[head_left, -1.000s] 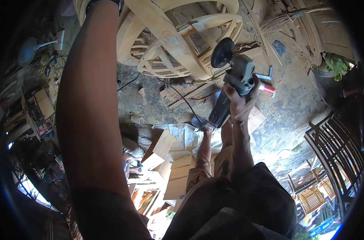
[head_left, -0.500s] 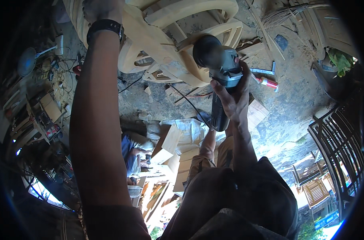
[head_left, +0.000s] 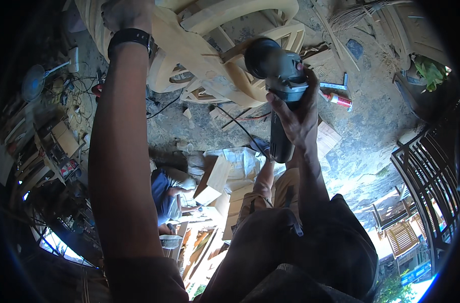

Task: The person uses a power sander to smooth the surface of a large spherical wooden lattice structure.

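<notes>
An angle grinder (head_left: 283, 96) with a round dark disc (head_left: 260, 56) is in my right hand (head_left: 301, 118). My fingers and thumb wrap its body below the head, and the dark handle points back toward me. The disc is held over the lower right part of a large carved frame of pale wood (head_left: 202, 63), and I cannot tell if it touches. My left hand (head_left: 126, 15), with a black wristwatch (head_left: 131, 39) at the wrist, curls onto the frame's upper left part. The picture's top edge cuts off some of that hand.
A dark cord (head_left: 237, 123) runs from the grinder's end to the frame. Right of it lie a metal square (head_left: 336, 86), a red and white bottle (head_left: 341, 101) and a twig broom (head_left: 356, 17). Another person (head_left: 167, 194) sits at lower left beside a wooden block (head_left: 213, 180).
The grinder has turned slightly, so more of the disc's face shows. My left hand stays on the wood with a small shift. The seated person's arm has moved outward.
</notes>
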Demonstrator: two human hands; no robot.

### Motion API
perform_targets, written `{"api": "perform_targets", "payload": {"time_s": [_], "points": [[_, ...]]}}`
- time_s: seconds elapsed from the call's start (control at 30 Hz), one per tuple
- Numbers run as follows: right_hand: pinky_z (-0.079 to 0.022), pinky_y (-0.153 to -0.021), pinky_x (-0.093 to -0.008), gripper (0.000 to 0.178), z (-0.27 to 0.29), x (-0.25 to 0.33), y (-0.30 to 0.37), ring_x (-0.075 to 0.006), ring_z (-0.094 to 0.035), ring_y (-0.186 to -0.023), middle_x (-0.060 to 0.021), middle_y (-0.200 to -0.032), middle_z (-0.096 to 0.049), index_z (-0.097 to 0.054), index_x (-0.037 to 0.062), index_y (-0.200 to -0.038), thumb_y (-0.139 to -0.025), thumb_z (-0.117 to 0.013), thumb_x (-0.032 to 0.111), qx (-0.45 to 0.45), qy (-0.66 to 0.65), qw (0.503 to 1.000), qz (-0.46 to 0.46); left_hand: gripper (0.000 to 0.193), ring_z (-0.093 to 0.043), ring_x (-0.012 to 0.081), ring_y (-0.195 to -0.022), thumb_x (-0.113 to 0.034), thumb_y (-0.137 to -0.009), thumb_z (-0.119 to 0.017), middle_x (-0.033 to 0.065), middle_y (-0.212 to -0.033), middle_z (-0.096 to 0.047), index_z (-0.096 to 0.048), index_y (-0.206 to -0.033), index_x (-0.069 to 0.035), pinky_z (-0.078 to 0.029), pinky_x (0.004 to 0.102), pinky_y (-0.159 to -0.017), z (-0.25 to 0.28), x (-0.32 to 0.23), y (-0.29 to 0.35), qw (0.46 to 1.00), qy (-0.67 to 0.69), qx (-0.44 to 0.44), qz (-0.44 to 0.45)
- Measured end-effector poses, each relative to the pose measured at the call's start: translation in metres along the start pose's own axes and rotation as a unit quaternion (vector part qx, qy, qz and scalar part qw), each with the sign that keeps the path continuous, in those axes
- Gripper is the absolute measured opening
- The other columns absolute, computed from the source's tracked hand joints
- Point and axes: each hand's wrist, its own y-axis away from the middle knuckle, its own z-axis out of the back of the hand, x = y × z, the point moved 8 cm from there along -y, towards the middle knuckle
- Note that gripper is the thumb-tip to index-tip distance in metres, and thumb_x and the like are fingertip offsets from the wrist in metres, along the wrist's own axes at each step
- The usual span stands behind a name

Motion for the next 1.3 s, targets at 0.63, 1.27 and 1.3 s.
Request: {"api": "perform_targets", "payload": {"time_s": [0.63,1.27,1.3], "points": [[-0.05,-0.089,-0.0348,0.08,0.019,-0.025,0.008,-0.0234,-0.061,-0.102,-0.0184,-0.119,-0.055,-0.027,-0.0007,-0.139,-0.082,-0.079,0.02,-0.093,-0.026,0.993,-0.072,0.033,-0.061,0.0221,-0.066,-0.033,-0.087,-0.061,0.0068,-0.073,-0.063,-0.062,-0.077,-0.001,-0.046,0.0375,-0.057,0.009,-0.018,0.012,0.998,-0.061,-0.018,0.002],[-0.049,-0.093,-0.0356,0.086,0.039,-0.094,0.039,-0.0238,-0.059,-0.105,-0.0191,-0.12,-0.057,-0.03,-0.0033,-0.139,-0.079,-0.083,0.029,-0.149,-0.069,0.98,-0.108,0.042,-0.063,0.0305,-0.11,-0.04,-0.097,-0.047,0.0121,-0.12,-0.067,-0.066,-0.121,-0.012,-0.047,0.0392,-0.093,-0.029,0.023,-0.066,0.873,-0.427,0.13,-0.194],[-0.049,-0.093,-0.0354,0.086,0.05,-0.101,0.043,-0.0238,-0.059,-0.105,-0.0192,-0.12,-0.056,-0.03,-0.0038,-0.139,-0.079,-0.083,0.029,-0.181,-0.044,0.975,-0.122,0.042,-0.062,0.032,-0.111,-0.041,-0.097,-0.046,0.0126,-0.121,-0.066,-0.066,-0.121,-0.013,-0.047,0.0405,-0.094,-0.028,0.016,-0.062,0.882,-0.403,0.108,-0.219]]}}
